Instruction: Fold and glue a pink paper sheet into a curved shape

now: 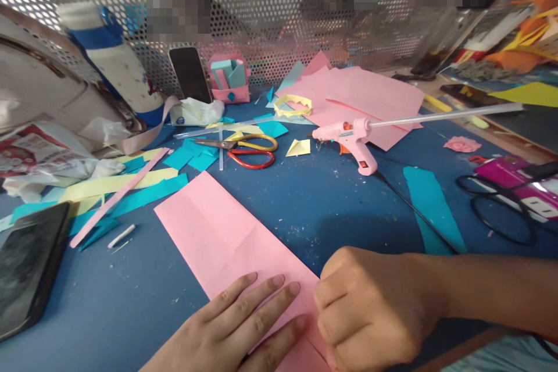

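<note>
A long folded strip of pink paper (226, 226) lies slantwise on the blue tabletop, running toward me. My left hand (235, 325) rests flat on its near part, fingers stretched out and slightly apart. Against the right edge of the paper, my right hand (366, 308) is closed in a fist with its knuckles up. Its thumb and whatever it may hold are hidden underneath. Beyond the paper lie scissors (244, 148) with one yellow and one red handle. A pink glue gun (349, 136) with a long clear glue stick sits farther right.
Blue, yellow and pink paper scraps (143, 186) litter the left side near a dark phone (32, 267). At the back stand a bottle (117, 64), another phone (190, 74) and pink sheets (370, 93). A purple power strip (518, 186) with black cable lies right.
</note>
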Demonstrator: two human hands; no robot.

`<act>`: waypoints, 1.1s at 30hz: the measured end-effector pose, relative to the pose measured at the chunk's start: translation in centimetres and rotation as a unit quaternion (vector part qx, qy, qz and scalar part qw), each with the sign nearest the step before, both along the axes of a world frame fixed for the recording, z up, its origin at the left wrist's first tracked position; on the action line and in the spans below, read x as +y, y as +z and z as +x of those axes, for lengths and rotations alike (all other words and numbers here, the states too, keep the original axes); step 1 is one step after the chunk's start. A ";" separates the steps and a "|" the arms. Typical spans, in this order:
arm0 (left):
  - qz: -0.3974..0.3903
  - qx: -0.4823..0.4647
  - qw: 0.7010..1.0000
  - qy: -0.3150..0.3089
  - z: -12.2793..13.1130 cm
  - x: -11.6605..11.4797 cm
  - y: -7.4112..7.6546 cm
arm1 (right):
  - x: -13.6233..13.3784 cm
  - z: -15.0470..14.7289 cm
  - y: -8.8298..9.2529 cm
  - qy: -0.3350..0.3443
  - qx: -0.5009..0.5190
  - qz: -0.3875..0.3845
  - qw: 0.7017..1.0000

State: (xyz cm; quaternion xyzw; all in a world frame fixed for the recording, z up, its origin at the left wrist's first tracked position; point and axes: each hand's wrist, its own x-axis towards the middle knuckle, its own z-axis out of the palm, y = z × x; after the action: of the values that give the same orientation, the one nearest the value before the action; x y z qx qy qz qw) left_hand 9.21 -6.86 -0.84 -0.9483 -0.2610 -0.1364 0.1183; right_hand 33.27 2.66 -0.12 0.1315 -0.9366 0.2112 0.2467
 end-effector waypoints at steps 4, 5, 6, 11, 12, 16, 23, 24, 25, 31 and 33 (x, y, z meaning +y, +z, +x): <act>0.001 -0.006 1.000 0.005 0.1 -0.3 -0.5 | 0.0 0.1 0.0 0.003 -0.002 -0.012 1.000; 0.000 -0.006 1.000 0.010 0.1 -0.4 -0.7 | 0.0 0.1 0.0 0.005 -0.003 -0.013 1.000; -0.006 -0.002 1.000 0.018 0.1 -0.6 -1.0 | 0.0 0.2 0.0 0.007 -0.005 -0.013 1.000; -0.058 0.025 0.997 0.051 -0.1 -0.9 -1.1 | 0.0 0.3 -0.1 0.010 -0.014 -0.033 0.999; -0.062 0.024 0.997 0.044 -0.2 -0.8 -0.8 | 0.0 0.3 -0.1 0.010 -0.015 -0.039 0.999; -0.062 0.000 0.998 0.014 -0.3 -0.3 0.3 | 0.0 0.2 -0.2 0.010 -0.015 -0.047 0.999; -0.087 -0.018 0.996 0.020 -0.2 -0.1 0.2 | 0.0 0.1 -0.4 0.010 -0.002 -0.070 0.998; -0.092 -0.022 0.995 0.028 -0.2 -0.2 0.1 | 0.0 0.1 -0.4 0.013 -0.003 -0.069 0.998; -0.097 -0.028 0.994 0.036 -0.2 -0.2 0.1 | 0.0 0.1 -0.4 0.014 -0.003 -0.069 0.997; -0.104 -0.055 0.992 0.050 0.0 -0.4 -0.2 | 0.1 0.2 -0.2 0.021 -0.024 -0.038 0.999; -0.104 -0.046 0.992 0.052 -0.1 -0.4 -0.3 | 0.1 0.2 -0.1 0.019 -0.027 -0.021 0.999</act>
State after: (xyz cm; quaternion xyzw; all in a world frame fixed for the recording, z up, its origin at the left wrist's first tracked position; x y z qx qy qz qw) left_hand 9.15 -7.29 -1.14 -0.9333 -0.3279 -0.1457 0.0142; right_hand 33.48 2.75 -0.18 0.1388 -0.9356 0.2389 0.2198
